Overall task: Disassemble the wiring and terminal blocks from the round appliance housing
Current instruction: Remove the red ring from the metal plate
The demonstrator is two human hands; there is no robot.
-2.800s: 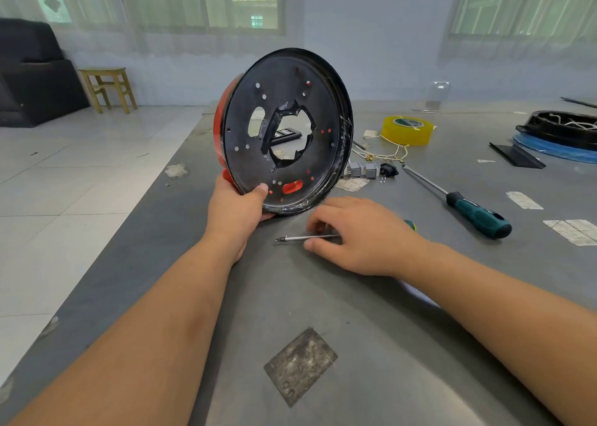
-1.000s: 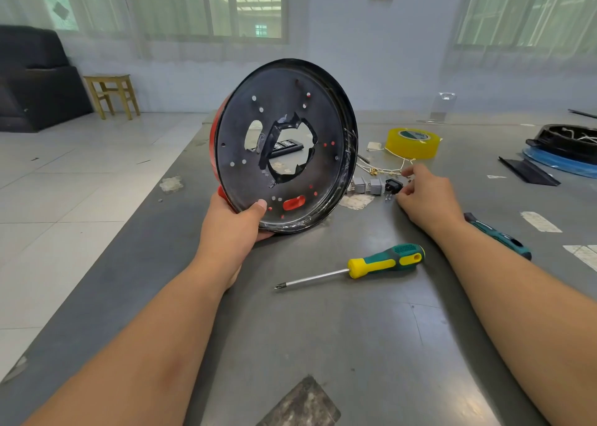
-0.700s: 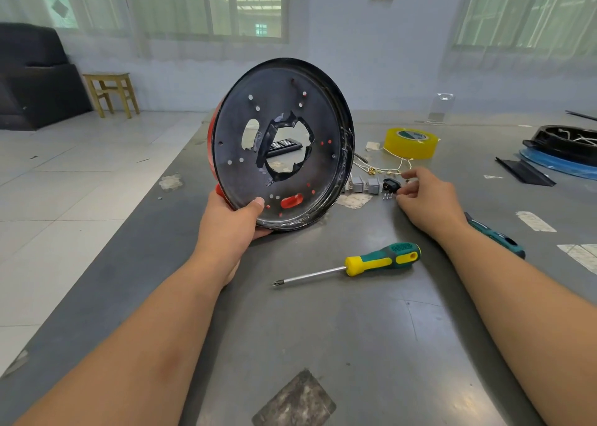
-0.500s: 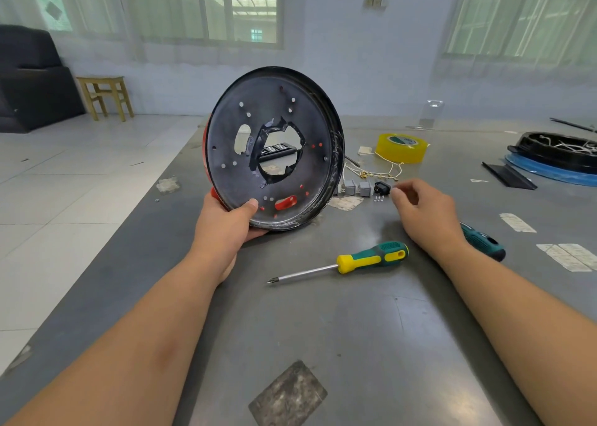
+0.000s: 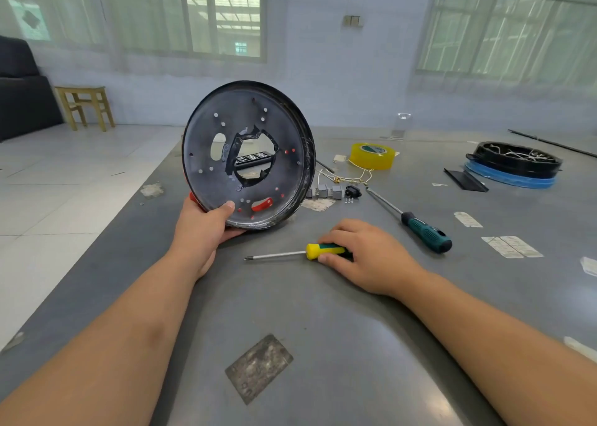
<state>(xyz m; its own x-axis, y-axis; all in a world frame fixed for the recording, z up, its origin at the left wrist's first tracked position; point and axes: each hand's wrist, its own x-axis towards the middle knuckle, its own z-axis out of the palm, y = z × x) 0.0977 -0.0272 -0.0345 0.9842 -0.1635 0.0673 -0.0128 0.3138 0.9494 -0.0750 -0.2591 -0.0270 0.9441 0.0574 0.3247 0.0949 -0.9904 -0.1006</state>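
My left hand (image 5: pixel 202 231) grips the housing (image 5: pixel 248 154) on edge on the table (image 5: pixel 323 345), so its screw side faces me. Right hand (image 5: pixel 361 257) closes on the screwdriver (image 5: pixel 300 253); freed terminal blocks (image 5: pixel 324 191) lie behind.

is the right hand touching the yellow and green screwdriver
Touching. The head view shows the right hand with fingers and thumb curled round the handle of the yellow and green screwdriver.

Grey table (image 5: pixel 323 345) with tools and loose parts

A yellow-handled screwdriver (image 5: pixel 300 253) lies near the middle, a green-handled screwdriver (image 5: pixel 410 219) to its right; farther off sit small grey blocks (image 5: pixel 324 191), a black plug (image 5: pixel 352 192), thin wires (image 5: pixel 345 177), yellow tape (image 5: pixel 372 156) and, far right, a black ring (image 5: pixel 515 160).
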